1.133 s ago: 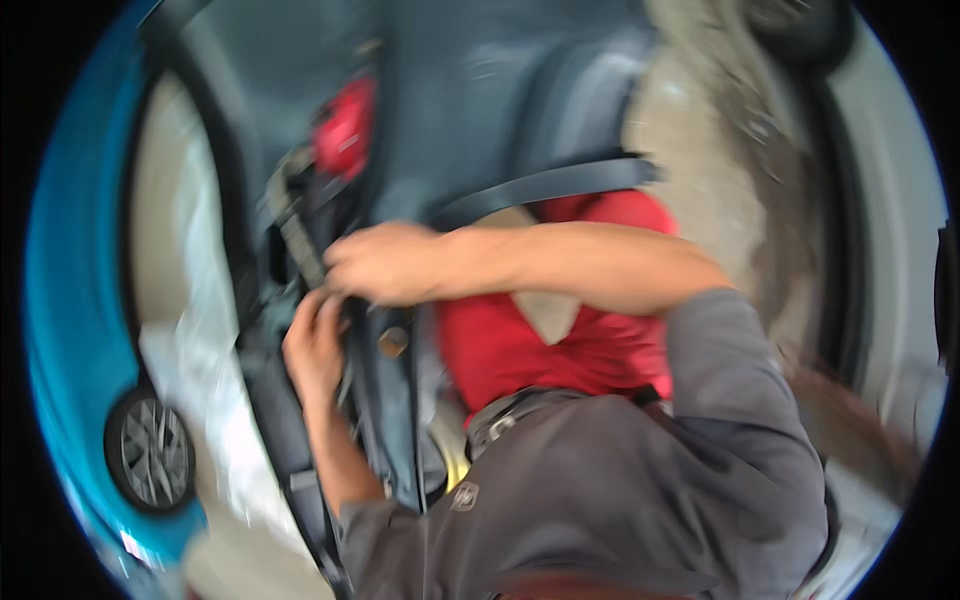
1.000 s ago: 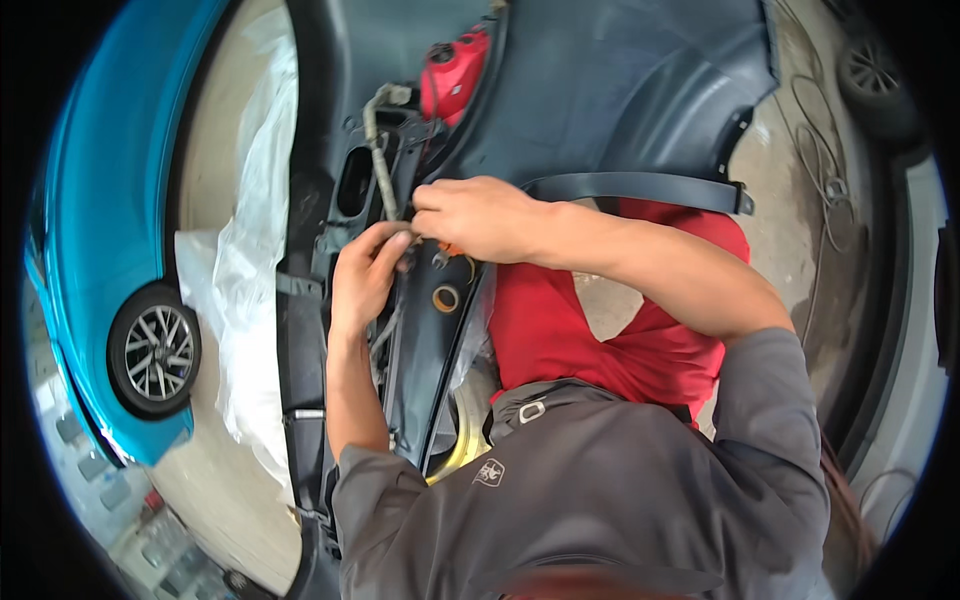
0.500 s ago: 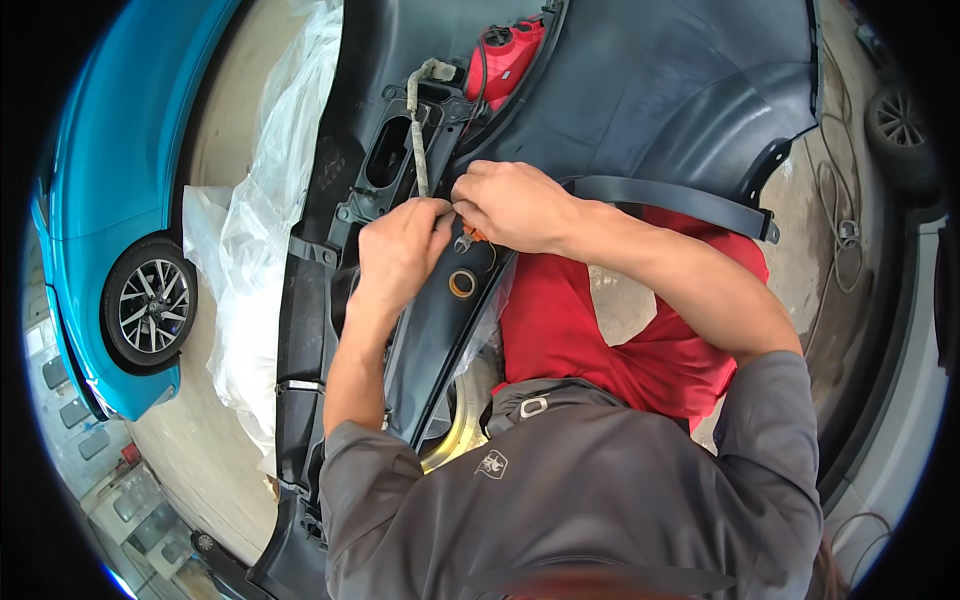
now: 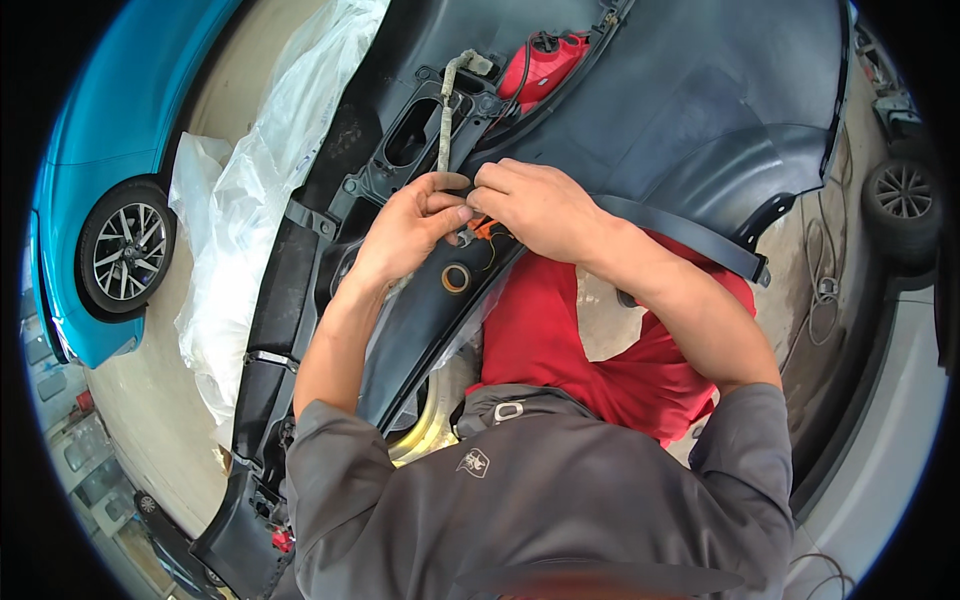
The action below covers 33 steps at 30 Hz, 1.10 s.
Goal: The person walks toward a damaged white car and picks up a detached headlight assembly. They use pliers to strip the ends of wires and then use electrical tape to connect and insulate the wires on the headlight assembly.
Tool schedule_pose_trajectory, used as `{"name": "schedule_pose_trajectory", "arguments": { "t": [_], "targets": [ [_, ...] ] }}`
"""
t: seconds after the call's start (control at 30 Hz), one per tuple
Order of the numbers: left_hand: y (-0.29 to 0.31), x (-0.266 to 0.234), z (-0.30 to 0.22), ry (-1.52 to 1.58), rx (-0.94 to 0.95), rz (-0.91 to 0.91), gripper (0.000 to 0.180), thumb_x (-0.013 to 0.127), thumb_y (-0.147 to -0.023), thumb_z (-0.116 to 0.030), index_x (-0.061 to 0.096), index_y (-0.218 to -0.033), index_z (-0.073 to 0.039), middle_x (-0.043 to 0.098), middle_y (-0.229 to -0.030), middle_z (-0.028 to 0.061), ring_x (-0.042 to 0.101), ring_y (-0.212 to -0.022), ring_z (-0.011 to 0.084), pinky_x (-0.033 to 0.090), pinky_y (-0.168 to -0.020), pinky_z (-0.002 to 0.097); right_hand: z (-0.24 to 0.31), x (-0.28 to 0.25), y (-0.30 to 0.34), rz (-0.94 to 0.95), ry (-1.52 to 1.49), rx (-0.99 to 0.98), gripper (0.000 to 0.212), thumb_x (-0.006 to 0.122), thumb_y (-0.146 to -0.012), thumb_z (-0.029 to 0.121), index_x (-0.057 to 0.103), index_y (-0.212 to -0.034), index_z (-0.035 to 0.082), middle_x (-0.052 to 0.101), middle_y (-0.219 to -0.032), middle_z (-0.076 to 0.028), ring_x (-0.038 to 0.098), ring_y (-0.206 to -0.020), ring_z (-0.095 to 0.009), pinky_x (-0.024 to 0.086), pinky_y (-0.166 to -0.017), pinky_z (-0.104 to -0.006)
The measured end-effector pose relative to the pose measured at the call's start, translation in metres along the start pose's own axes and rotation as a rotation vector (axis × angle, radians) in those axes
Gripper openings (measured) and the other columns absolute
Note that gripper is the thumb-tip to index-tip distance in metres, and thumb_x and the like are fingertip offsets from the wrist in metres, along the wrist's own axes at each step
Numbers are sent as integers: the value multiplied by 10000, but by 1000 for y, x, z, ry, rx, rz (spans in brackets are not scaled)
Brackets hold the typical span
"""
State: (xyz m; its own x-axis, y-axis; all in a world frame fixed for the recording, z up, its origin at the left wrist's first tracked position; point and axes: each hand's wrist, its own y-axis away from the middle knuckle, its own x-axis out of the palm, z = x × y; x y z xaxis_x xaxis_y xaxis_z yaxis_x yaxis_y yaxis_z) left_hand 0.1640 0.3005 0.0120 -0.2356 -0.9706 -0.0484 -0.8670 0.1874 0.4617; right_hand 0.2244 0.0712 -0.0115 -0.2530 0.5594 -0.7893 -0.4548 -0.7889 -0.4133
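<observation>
My left hand (image 4: 412, 230) and my right hand (image 4: 538, 208) meet over a dark grey car bumper cover (image 4: 690, 110). The fingertips of both are pinched close together; what lies between them is too small to make out. A wiring harness (image 4: 446, 125) wrapped in pale tape runs down to behind my left fingers. Just below the fingertips rests a tool with an orange part (image 4: 484, 229) and a grey metal end, partly covered by my hands. A roll of tape (image 4: 456, 278) lies on the panel nearer to me, with a thin yellowish wire beside it.
A red lamp (image 4: 543, 70) sits in the panel's far part. Crumpled clear plastic sheeting (image 4: 255, 190) lies along the left side. A blue car (image 4: 130, 100) stands at the left, a loose wheel (image 4: 902, 190) at the right. A cable (image 4: 825, 288) coils on the floor.
My left fingers have spread somewhat, and the two hands' fingertips stand slightly farther apart. The view has shifted and turned a little; the tape roll rests on the same panel.
</observation>
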Motion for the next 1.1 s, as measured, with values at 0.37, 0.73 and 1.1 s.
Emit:
{"name": "schedule_pose_trajectory", "arguments": {
  "t": [0.37, 0.73, 1.1],
  "targets": [
    [16, 19, 23, -1194, 1050, -525, 481, 827, -876, 9, 693, -1333, -58, 818, -1029, 109, 769, -816, 259, 612, -701, 314, 15, -2, -12, 84, -455, 594, 250, 696, -994, 154, 755, -1119, -54, 755, -1019, -220, 739, -918, -398, 595, -820, -452],
    [11, -2, 14, -351, 205, -213, 245, 721, -1053, -199, 793, -1190, -10, 818, -1044, 113, 758, -947, 176, 577, -905, 332, 4, -1, -2, 31, -242, 246, 161, 716, -957, 50, 726, -1110, 2, 654, -1055, -124, 675, -966, -337, 583, -824, -424],
    [0, -14, -12, -408, 71, 9, 257, 815, -1004, -217, 804, -1161, -13, 797, -998, 20, 664, -939, 67, 555, -859, 288, 2, 0, 0, 5, -129, 165, 160, 727, -955, 74, 733, -1110, 36, 640, -1012, -103, 673, -910, -319, 579, -782, -420]
  ]
}}
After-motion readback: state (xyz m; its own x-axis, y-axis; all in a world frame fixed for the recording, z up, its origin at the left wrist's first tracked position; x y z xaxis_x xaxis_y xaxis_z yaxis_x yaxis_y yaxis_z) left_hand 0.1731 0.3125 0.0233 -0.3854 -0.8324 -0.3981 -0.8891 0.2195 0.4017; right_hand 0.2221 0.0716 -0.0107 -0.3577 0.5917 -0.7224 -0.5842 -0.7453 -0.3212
